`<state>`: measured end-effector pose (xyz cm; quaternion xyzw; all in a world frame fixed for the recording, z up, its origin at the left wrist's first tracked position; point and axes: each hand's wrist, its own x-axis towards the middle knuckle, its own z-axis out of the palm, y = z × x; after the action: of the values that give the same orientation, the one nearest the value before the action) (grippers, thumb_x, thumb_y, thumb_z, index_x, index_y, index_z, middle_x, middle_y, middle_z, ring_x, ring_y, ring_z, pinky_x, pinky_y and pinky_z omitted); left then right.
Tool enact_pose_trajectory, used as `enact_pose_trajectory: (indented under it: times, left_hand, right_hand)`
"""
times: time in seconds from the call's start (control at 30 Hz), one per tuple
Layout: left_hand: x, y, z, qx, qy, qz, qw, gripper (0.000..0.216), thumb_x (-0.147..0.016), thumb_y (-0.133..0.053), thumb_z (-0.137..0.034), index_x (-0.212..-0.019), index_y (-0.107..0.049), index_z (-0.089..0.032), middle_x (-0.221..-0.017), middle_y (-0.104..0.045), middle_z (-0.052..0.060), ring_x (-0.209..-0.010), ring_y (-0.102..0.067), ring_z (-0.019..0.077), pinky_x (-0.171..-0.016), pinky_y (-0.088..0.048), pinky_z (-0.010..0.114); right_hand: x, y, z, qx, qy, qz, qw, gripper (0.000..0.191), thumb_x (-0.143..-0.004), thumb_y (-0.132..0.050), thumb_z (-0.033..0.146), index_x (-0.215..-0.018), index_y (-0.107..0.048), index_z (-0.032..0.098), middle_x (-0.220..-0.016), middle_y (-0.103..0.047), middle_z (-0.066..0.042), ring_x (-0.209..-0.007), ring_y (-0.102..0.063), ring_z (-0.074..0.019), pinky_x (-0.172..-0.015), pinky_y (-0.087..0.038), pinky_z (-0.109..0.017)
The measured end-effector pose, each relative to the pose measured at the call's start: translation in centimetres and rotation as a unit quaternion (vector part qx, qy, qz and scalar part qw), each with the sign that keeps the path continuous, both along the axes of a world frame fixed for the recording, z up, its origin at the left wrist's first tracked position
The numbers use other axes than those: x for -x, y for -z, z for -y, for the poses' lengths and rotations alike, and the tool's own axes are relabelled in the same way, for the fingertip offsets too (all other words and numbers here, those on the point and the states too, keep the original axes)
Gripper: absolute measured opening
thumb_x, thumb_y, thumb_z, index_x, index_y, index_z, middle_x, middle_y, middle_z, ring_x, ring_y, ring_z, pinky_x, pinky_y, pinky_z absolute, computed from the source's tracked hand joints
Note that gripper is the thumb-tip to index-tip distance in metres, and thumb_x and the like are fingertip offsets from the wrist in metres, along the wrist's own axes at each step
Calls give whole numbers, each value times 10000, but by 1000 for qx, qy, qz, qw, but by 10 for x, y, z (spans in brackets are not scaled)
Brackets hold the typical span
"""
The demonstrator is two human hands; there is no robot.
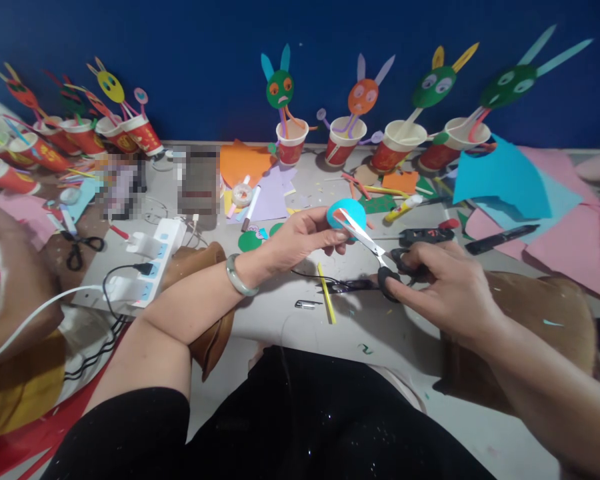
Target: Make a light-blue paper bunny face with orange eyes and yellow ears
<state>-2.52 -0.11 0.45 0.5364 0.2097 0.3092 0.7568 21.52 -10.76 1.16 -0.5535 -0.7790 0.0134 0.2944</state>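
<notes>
Between the thumb and fingers of my left hand [313,233] is a bright blue piece of paper [349,208], roughly round in outline. My right hand [445,283] grips the black handles of a pair of scissors [367,239]. The silver blades lie across the face of the blue paper, slightly parted. Below the hands, a yellow paper strip [327,293] and a silver pen cap [307,305] rest on the table. Green paper circles [251,241] lie left of my left wrist, partly behind it.
Red and white paper cups [293,150] with paper rabbit-eared figures line the back wall. A white power strip [160,257] with cords stands at left. Blue paper sheets [505,173] and pink paper [575,250] spread at right. Another person's arm [25,287] is at far left.
</notes>
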Motion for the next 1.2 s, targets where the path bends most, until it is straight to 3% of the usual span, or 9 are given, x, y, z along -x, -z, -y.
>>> enact_pose_trajectory:
  times: [0.43, 0.73, 1.2]
  left_hand:
    - [0, 4, -1, -6, 4, 14, 1000, 438, -753, -897, -546, -928, -714, -189, -844, -702, -4, -711, -629, 84, -665, -473, 247]
    - [-1, 9, -1, -16, 13, 48, 999, 375, -801, -883, -488, -962, -729, -187, -830, -704, -8, -703, -639, 80, -657, -475, 238]
    - [-2, 9, 0, -21, 21, 62, 998, 335, -819, -873, -460, -950, -724, -191, -807, -700, -12, -710, -643, 84, -661, -474, 239]
  right_hand:
    - [4, 1, 2, 105, 41, -75, 991, 343, -759, -742, 430, -650, -472, 248, -573, -543, 14, -576, -452, -159, -527, -366, -294]
    - [11, -6, 2, 145, 35, -104, 983, 387, -787, -714, 480, -630, -436, 260, -557, -515, 18, -573, -426, -155, -516, -343, -293]
    - [11, -5, 3, 204, 27, -167, 964, 382, -770, -731, 425, -625, -420, 256, -589, -527, 23, -614, -452, -153, -599, -376, -304]
